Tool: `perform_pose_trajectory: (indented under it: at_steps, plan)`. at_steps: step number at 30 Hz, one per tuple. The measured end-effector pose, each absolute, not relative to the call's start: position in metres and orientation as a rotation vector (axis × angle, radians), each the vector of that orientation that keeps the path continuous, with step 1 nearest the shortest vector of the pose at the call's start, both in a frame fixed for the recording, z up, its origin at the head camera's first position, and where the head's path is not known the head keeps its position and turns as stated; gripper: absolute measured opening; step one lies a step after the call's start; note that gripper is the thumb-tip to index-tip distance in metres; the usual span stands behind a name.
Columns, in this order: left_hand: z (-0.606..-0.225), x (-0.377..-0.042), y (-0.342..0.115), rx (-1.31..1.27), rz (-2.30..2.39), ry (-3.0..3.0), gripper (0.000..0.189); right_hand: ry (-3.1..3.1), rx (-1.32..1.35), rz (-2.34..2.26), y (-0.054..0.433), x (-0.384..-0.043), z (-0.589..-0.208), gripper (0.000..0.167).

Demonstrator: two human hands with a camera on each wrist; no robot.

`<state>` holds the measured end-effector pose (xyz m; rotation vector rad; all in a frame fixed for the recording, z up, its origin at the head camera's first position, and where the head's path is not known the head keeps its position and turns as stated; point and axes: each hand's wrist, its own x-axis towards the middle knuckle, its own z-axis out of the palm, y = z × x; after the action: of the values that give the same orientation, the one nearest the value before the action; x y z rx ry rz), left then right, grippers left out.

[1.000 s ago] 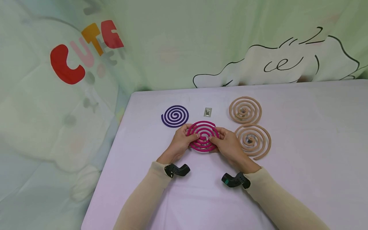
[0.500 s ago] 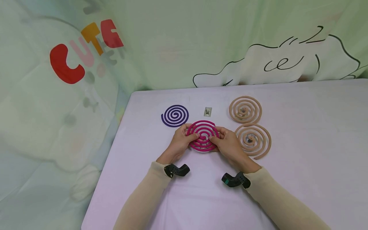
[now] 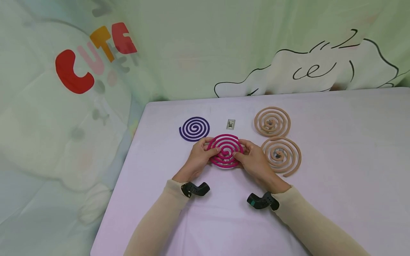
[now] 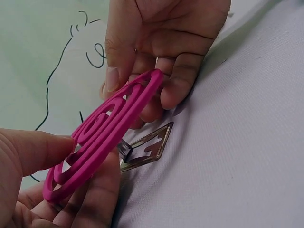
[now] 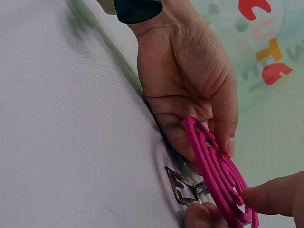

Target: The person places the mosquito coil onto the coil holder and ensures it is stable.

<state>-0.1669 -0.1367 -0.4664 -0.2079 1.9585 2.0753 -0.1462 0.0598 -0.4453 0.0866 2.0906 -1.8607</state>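
Observation:
Both hands hold a pink mosquito coil [image 3: 226, 152] above the table. My left hand [image 3: 199, 155] pinches its left side, thumb on top and fingers beneath. The right hand [image 3: 256, 159] grips the opposite side the same way, its thumb near the spiral's centre. In the left wrist view, a small metal coil stand [image 4: 159, 146] sits under the pink coil, its raised tongue pointing up to the coil's underside. The same metal stand [image 5: 177, 189] shows in the right wrist view. Whether the tongue goes through the coil's centre is hidden.
A dark purple coil [image 3: 194, 128] lies flat at the back left. Beside it is another small metal stand [image 3: 230, 124]. Two tan coils, one far [image 3: 270, 122] and one near [image 3: 279, 154], lie to the right with metal at their centres. A printed curtain [image 3: 179, 53] hangs behind the table.
Almost nothing differs. Both hands keep hold of the pink coil in the same place, with only a very slight shift of the left hand and the view.

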Motion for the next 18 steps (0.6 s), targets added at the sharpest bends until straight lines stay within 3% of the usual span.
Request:
perform_pose_trajectory:
  at_steps: [6, 18]
  plan:
    - [-0.4662, -0.1669, -0.1381, -0.203, 2.063, 1.979, 0.045, 2.158, 0.088, -1.787, 0.0593, -0.1460, -0.4431, 0.068]
    - [-0.4651, -0.1649, -0.1409, -0.195, 2.045, 2.011, 0.055, 2.234, 0.056, -1.727, 0.0603, -0.1470, -0.4417, 0.069]
